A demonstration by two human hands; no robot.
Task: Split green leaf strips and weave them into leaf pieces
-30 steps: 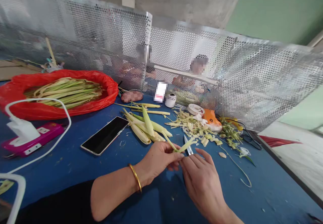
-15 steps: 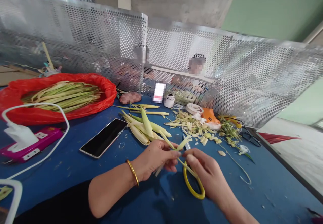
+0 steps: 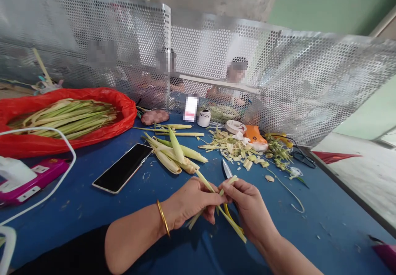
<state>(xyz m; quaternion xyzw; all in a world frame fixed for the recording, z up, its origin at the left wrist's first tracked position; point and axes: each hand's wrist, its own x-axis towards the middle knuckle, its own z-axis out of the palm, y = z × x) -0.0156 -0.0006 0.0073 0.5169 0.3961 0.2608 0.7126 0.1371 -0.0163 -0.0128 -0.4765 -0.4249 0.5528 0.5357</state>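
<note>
My left hand (image 3: 196, 200), with a gold bangle on its wrist, is closed around the crossing of several pale green husk strips (image 3: 236, 227). Close against it, my right hand (image 3: 249, 200) pinches the short folded end of a strip between thumb and finger. Scissors (image 3: 227, 168) with yellow handles show behind and below my right hand, blades pointing away from me; whether that hand grips them or they lie on the table is hidden. Beyond my left hand lies a small pile of corn-like husks (image 3: 176, 155).
A black-screened phone (image 3: 123, 168) lies to the left, near a purple power strip (image 3: 37, 180) with a white cable. Behind them is a red bag (image 3: 125, 105) of long leaves. Husk scraps (image 3: 230, 145) and a tape roll (image 3: 235, 126) are at the back, before a perforated metal screen (image 3: 210, 48).
My right hand has turned and moved up against my left, now pinching the strip's folded end. The yellow scissor loop has become mostly hidden. The view has shifted slightly.
</note>
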